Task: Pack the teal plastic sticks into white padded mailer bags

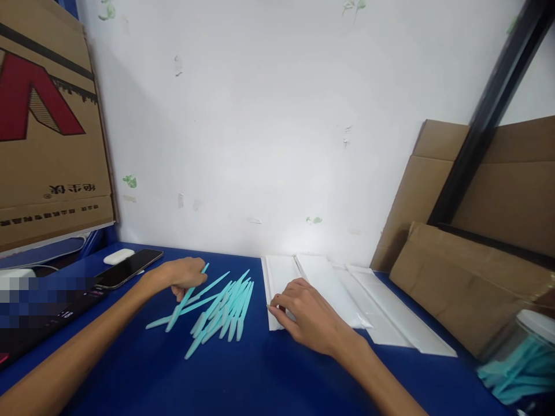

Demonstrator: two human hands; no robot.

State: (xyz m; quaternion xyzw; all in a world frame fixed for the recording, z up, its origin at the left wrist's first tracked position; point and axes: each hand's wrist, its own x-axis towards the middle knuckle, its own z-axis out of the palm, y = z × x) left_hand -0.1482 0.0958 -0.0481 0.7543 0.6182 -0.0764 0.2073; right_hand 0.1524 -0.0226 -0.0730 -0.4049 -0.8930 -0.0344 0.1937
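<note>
Your left hand (189, 277) has its fingers closed about one turquoise eyebrow-razor-shaped stick (174, 319), its broad end pointing near and left. Two loose sticks (158, 322) lie by it, one passing beneath; lifting carelessly could drag those along, since they cross. If the broad ends hide blades, which you can't tell from this view, a grip slipping that way might nick a finger.

Just right of that hand, the turquoise pile (229, 306) fans out, overlapping; a sleeve or knuckle brushing it would probably scatter it over the blue tabletop (260, 381).

Your right hand (310, 316) rests over the leftmost white plastic sleeve (280, 270), thumb and forefinger at its left edge; whether they pinch it, you can't tell. Pressing sideways could slide or crease it, as the other white sleeves (403, 320) lie overlapped to the right.

Farther left, the phone (134, 268) lies just beyond your left wrist, where a backward swing could knock it. Far right stands a clear jar (511, 375) of similar sticks.
</note>
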